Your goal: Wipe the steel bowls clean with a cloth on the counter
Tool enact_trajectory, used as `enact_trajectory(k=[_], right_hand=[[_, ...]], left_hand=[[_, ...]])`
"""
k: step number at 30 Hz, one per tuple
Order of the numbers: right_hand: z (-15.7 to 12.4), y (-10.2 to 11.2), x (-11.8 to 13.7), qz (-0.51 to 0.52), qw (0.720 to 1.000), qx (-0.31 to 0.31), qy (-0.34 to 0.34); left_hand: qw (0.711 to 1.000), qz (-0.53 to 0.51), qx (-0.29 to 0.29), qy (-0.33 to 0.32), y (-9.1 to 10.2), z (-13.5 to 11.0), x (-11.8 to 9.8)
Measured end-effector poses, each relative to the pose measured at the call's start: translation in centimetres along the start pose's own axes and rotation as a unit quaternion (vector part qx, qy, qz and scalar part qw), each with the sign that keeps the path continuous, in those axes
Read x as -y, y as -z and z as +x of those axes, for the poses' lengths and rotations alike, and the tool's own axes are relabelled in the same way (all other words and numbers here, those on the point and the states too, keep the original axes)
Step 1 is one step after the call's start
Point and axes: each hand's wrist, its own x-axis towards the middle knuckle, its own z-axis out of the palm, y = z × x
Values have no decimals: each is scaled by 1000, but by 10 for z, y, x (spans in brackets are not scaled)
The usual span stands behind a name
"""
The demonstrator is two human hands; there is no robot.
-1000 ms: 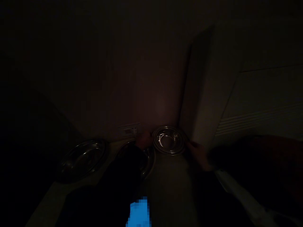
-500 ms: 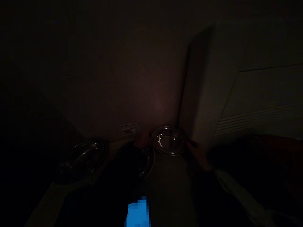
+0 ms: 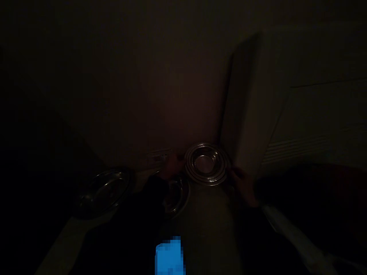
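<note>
Both hands flank the stack of steel bowls (image 3: 207, 164). Your left hand (image 3: 171, 166) sits against its left rim and your right hand (image 3: 243, 184) at its right edge. It is too dark to tell whether the fingers are closed on the metal. The stack stands on the counter (image 3: 206, 217) by the wall, just beside the pale cabinet side (image 3: 249, 114). Press evenly from both sides, I judge, since nested bowls can slide apart. Mind the steel plate (image 3: 179, 193), which your left sleeve partly hides.
</note>
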Motion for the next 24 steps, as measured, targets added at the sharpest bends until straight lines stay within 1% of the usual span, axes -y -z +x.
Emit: enact_trajectory(k=[5,10,18,24], right_hand=[[-1,-1,1,22,1000,0,2],[-7,-4,5,46,999,18,1],[-22,-14,21,57,997,54,-2],[-31,-28,35,64,994,86,-8]], left_hand=[[999,-43,10,2,8,-8,-4],[992,-121,5,24,18,-16,-6],[963,-264,2,60,38,-40,-8],[941,-327,-13,80,56,-59,-7]])
